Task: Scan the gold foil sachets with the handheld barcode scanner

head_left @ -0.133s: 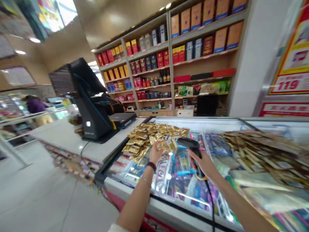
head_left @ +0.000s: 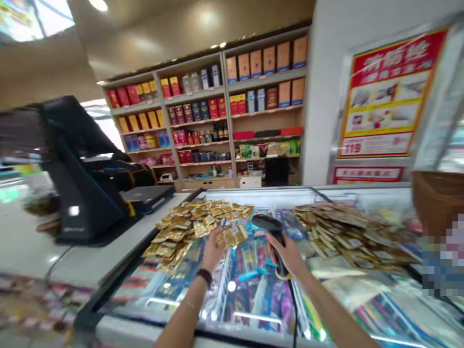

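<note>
Two packet heaps (head_left: 188,220) lie on glass (head_left: 170,290); the left hand (head_left: 213,249) pinches one gold packet (head_left: 235,236), the right hand (head_left: 288,253) grips one barcode scanner (head_left: 268,224).

packet: flat, shiny gold with paler patches, its left end pinched in my left hand (head_left: 213,250); the packet (head_left: 232,237) lies crosswise, over the middle of the glass surface (head_left: 177,296), well in from the front edge.
scanner: black and pistol-shaped, gripped by the handle in my right hand (head_left: 292,257); the scanner (head_left: 268,223) points its head left, just beside the packet, not touching.
handle end: lower and nearer the front edge, ringed in orange-yellow.
cord: thin, black; the cord (head_left: 294,309) drops from the handle across the front edge.
</note>
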`<state>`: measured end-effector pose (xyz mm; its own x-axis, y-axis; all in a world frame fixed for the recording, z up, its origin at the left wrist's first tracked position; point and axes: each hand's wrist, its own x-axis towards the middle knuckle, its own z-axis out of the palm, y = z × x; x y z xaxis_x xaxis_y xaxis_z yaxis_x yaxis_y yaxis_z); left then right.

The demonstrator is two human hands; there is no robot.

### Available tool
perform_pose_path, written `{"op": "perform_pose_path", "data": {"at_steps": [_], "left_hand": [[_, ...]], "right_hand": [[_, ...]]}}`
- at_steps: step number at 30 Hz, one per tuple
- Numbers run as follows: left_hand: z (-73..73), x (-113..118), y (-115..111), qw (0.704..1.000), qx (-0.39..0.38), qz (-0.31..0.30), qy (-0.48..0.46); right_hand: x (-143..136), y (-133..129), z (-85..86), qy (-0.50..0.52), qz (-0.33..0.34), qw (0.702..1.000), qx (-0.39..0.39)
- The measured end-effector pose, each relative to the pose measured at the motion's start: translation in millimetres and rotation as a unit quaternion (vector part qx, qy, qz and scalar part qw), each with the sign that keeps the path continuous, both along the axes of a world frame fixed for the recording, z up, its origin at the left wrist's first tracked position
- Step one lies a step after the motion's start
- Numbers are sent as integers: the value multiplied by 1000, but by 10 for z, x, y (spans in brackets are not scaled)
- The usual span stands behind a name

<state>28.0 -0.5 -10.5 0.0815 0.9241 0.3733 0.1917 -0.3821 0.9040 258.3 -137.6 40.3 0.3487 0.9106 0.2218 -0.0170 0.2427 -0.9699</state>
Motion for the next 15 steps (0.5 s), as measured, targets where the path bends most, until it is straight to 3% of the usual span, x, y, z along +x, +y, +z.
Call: {"op": "perform_pose_path", "data": {"at_steps": [3, 6, 11, 15], "left_hand": [[-82, 445, -23, 982, -110, -114, -104], [-30, 988, -119, 962, -150, -163, -158], [342, 1932, -364, 915, -183, -288, -215], [654, 2682, -572, 880, -198, -373, -219]], "right_hand": [[361, -175, 103, 6, -66, 998, 15], [755, -426, 199, 13, -129, 991, 24], [1319, -890, 318, 41, -240, 969, 39], [1569, -1181, 403, 70, -311, 946, 57]]}}
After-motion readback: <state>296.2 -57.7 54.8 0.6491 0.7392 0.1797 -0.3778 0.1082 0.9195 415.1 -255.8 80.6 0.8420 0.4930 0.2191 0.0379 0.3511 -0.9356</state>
